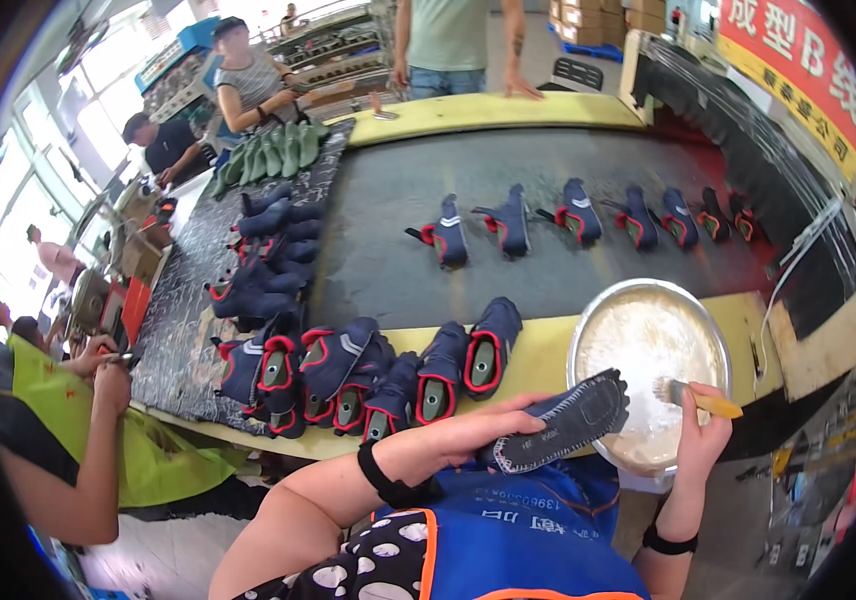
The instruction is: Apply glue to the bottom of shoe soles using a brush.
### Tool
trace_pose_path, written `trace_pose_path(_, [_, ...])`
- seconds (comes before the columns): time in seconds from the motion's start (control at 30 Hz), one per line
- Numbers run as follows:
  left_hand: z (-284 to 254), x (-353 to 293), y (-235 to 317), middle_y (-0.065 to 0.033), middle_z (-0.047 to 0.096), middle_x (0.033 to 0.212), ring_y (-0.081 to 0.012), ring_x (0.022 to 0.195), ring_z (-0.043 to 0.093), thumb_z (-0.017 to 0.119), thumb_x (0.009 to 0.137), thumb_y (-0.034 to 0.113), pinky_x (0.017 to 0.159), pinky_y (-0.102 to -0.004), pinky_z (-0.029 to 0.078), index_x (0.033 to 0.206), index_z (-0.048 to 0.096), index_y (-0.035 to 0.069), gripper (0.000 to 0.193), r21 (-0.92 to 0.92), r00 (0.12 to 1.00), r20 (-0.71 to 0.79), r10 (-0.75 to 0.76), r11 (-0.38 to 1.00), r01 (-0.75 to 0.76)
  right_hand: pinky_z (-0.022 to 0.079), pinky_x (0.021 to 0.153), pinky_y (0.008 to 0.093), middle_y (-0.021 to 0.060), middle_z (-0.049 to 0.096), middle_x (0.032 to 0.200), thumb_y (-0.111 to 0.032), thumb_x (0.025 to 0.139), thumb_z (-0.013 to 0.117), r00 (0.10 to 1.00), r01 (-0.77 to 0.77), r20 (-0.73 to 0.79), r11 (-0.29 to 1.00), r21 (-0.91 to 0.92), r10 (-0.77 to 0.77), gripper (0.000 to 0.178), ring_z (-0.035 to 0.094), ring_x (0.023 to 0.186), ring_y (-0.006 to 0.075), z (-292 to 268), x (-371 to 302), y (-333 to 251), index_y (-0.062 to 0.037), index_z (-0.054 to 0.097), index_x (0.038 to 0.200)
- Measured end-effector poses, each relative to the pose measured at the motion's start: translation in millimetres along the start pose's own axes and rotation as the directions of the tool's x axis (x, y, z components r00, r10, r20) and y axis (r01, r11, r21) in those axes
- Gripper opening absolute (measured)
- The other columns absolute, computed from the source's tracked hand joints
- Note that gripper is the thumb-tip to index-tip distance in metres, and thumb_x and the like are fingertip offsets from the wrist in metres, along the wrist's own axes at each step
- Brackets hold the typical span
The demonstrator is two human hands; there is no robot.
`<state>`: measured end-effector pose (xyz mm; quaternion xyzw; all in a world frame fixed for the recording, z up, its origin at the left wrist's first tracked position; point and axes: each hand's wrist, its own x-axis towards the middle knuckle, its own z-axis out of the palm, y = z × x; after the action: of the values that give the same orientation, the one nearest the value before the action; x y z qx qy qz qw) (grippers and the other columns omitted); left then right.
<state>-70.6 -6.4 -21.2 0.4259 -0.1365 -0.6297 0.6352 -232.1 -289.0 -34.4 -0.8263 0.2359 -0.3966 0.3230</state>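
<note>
My left hand grips a dark shoe upper, its underside turned up and light stitching running round the edge. My right hand is closed on a brush with a yellowish handle. The brush's bristle end is over the round metal bowl, which holds a whitish, creamy liquid. Left of the bowl, several navy shoes with red-trimmed openings stand along the bench's pale yellow edge. Green lasts show inside some of them.
A dark conveyor belt carries a row of navy shoes toward a black-curtained machine opening. More navy shoes and green lasts lie on the side table. A co-worker in a yellow-green garment is close on my left; another person stands across the belt.
</note>
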Motion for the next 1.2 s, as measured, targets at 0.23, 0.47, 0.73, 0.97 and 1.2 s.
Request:
trace_pose_path(0.23, [-2.1,-2.5,0.2,-0.0091,0.055,0.134,-0.0116,0.109,0.061,0.054,0.095,0.028,0.092,-0.0256,0.05,0.154,0.028,0.005,0.068,0.024,0.998,-0.038,-0.044,0.999,0.045,0.047,0.083,0.031,0.0106,0.066,0.089,0.0,0.087,0.069,0.999,0.022,-0.04,0.999,0.041,-0.02,0.01,0.062,0.086,0.0214,0.5,10.2,-23.4,0.0032,0.064,0.095])
trace_pose_path(0.47, [-10.4,-1.2,-3.8,-0.0105,0.055,0.135,-0.0113,0.111,0.061,0.054,0.095,0.029,0.091,-0.0259,0.051,0.155,0.024,0.005,0.071,-0.014,0.999,0.025,-0.023,1.0,0.024,0.046,0.084,0.0318,0.0104,0.066,0.09,-0.003,0.088,0.069,0.999,0.046,-0.007,0.999,0.006,-0.046,0.011,0.062,0.086,0.0211,4.0,8.8,-22.6,0.0029,0.064,0.095])
trace_pose_path(0.73, [-25.4,0.5,-13.0,-0.0125,0.049,0.143,-0.0131,0.119,0.059,0.056,0.094,0.024,0.096,-0.026,0.051,0.155,0.022,0.003,0.073,-0.042,0.994,0.088,-0.062,0.997,0.066,0.046,0.083,0.0309,0.0101,0.065,0.09,-0.003,0.089,0.068,0.999,0.031,-0.012,0.999,0.032,-0.03,0.011,0.061,0.086,0.0207,4.0,8.9,-22.1,0.0035,0.064,0.097])
trace_pose_path(0.97, [-28.5,3.6,-20.6,-0.0087,0.057,0.126,-0.0094,0.094,0.063,0.055,0.093,0.029,0.068,-0.0228,0.048,0.155,0.022,0.006,0.074,-0.03,0.996,0.066,-0.055,0.998,0.057,0.046,0.084,0.0308,0.0096,0.065,0.09,-0.003,0.089,0.068,0.996,0.071,-0.054,0.997,0.027,-0.07,0.01,0.061,0.087,0.02,2.5,7.8,-30.6,0.0037,0.063,0.096])
trace_pose_path(1.2, [-24.4,-8.0,-2.5,-0.0095,0.055,0.136,-0.0084,0.103,0.066,0.057,0.092,0.025,0.064,-0.0197,0.057,0.157,0.021,0.009,0.076,-0.014,0.986,0.115,-0.119,0.992,0.122,0.046,0.085,0.0305,0.0102,0.064,0.091,-0.004,0.09,0.068,0.996,0.064,-0.071,0.996,0.056,-0.06,0.012,0.061,0.088,0.0204,-0.7,1.9,-24.5,0.004,0.063,0.096])
